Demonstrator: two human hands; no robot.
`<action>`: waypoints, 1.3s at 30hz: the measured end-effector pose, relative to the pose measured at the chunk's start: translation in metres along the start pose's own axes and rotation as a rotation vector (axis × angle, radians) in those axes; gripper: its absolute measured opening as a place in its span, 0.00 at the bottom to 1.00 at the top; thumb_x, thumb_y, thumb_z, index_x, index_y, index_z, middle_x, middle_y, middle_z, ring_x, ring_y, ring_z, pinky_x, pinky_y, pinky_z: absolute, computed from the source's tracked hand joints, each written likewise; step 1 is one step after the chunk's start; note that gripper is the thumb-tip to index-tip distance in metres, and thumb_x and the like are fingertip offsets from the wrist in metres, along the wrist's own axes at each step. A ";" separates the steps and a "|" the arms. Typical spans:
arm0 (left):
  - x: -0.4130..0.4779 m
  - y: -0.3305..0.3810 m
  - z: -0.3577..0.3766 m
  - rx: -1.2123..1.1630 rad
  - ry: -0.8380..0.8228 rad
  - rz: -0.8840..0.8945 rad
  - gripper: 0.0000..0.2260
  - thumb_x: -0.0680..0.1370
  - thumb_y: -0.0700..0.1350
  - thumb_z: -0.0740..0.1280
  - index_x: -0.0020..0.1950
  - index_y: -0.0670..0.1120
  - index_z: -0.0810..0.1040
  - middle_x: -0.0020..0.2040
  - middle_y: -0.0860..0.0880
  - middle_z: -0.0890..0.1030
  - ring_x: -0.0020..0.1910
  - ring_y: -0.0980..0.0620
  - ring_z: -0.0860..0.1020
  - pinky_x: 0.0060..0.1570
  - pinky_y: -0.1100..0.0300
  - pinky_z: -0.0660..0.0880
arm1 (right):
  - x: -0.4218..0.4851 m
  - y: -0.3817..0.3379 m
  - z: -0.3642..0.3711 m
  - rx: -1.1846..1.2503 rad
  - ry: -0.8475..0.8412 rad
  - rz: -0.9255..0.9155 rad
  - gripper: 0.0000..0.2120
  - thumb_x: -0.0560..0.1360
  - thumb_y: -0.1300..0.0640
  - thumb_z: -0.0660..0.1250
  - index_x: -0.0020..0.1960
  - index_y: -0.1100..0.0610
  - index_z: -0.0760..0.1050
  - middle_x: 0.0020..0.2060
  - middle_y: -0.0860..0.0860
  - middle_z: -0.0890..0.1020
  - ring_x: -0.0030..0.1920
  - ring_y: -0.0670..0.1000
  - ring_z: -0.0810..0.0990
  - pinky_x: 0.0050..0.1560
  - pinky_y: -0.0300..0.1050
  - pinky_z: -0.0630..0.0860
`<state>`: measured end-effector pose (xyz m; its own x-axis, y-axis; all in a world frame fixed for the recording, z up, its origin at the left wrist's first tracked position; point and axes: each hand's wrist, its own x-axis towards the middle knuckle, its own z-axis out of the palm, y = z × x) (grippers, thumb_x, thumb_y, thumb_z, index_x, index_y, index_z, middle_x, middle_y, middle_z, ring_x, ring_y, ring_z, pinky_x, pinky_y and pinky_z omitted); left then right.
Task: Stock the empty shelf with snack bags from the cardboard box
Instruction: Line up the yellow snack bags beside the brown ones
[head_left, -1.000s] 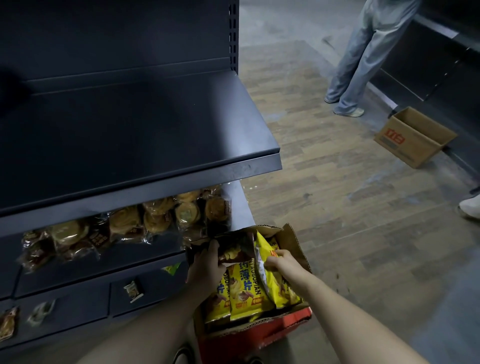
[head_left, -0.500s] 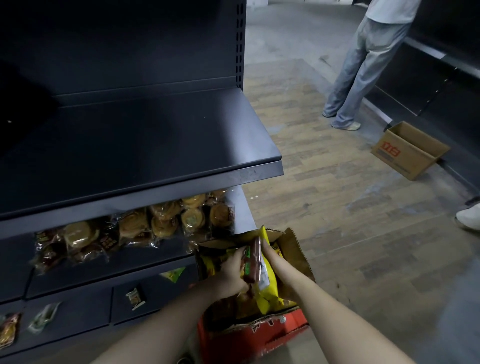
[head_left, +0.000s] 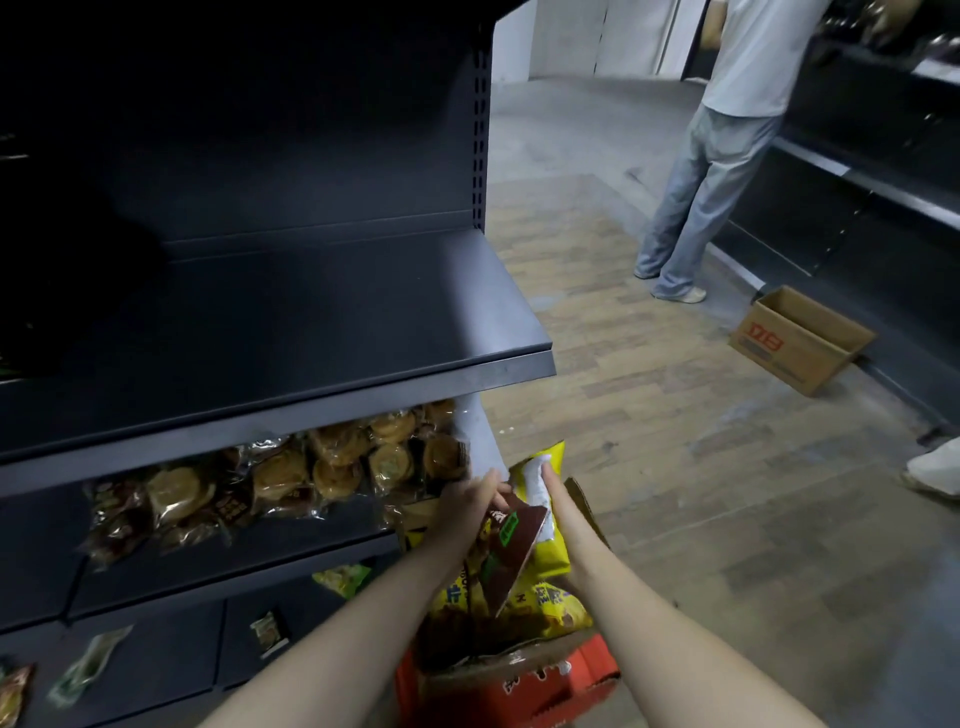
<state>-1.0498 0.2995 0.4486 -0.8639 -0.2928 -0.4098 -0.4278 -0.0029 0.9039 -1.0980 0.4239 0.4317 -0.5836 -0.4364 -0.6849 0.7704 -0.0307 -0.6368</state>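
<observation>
Snack bags (head_left: 550, 551): yellow packs plus one brown pack (head_left: 514, 540), clamped as one bunch between left hand (head_left: 467, 506) and right hand (head_left: 555, 496); raised above the cardboard box (head_left: 519, 680), on no shelf yet.
Change: a second ago both hands were low in the box, working among packs lying flat; half a second ago the bunch stood on edge at the rim; now it is up and clear, its top near the corner of the lower shelf (head_left: 260, 551).
Meaning: pick looks done; carrying to the empty shelf (head_left: 311, 322) is the step in hand. More yellow packs remain in the box, so further trips are likely.
Left hand pose: fingers curled round the brown pack's upper edge, gripping it; forearm reaches forward from bottom left.
Right hand pose: grips a white-topped yellow pack on the bunch's right side, fingers mostly hidden behind it; forearm comes in from bottom right, both arms converging.
Cardboard box: low, just beside the shelving, red side toward the camera, flaps torn open.
Lower shelf: holds clear-wrapped pastry packs (head_left: 332, 467), just left of the bunch.
Empty shelf: dark, bare, above and left of the bunch; needs a lift up and leftward.
Far: another person (head_left: 727, 156) stands at the opposite shelving; second open box (head_left: 800, 338) on the wooden floor (head_left: 675, 493).
</observation>
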 end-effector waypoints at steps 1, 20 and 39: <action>-0.001 0.004 0.002 0.066 0.070 0.069 0.15 0.78 0.49 0.65 0.34 0.43 0.77 0.42 0.49 0.81 0.44 0.52 0.78 0.45 0.61 0.71 | -0.003 -0.002 0.003 0.074 0.008 -0.002 0.37 0.71 0.28 0.58 0.60 0.59 0.77 0.48 0.58 0.85 0.47 0.54 0.85 0.48 0.51 0.80; -0.038 0.063 -0.001 -0.075 0.045 0.252 0.15 0.78 0.55 0.63 0.65 0.59 0.72 0.59 0.61 0.74 0.58 0.63 0.71 0.54 0.74 0.65 | -0.049 -0.045 0.048 -0.099 -0.057 -0.248 0.37 0.68 0.29 0.65 0.66 0.55 0.74 0.61 0.54 0.80 0.60 0.54 0.79 0.66 0.53 0.72; -0.067 0.158 -0.129 -0.257 0.060 0.549 0.20 0.78 0.55 0.64 0.66 0.49 0.73 0.59 0.49 0.81 0.58 0.52 0.79 0.58 0.58 0.74 | -0.090 -0.099 0.203 -0.540 0.045 -1.070 0.25 0.80 0.45 0.57 0.75 0.47 0.58 0.68 0.52 0.68 0.70 0.50 0.66 0.71 0.49 0.63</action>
<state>-1.0248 0.1957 0.6347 -0.9205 -0.3699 0.1259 0.1607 -0.0648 0.9849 -1.0701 0.2834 0.6284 -0.8790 -0.3876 0.2775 -0.3118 0.0271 -0.9498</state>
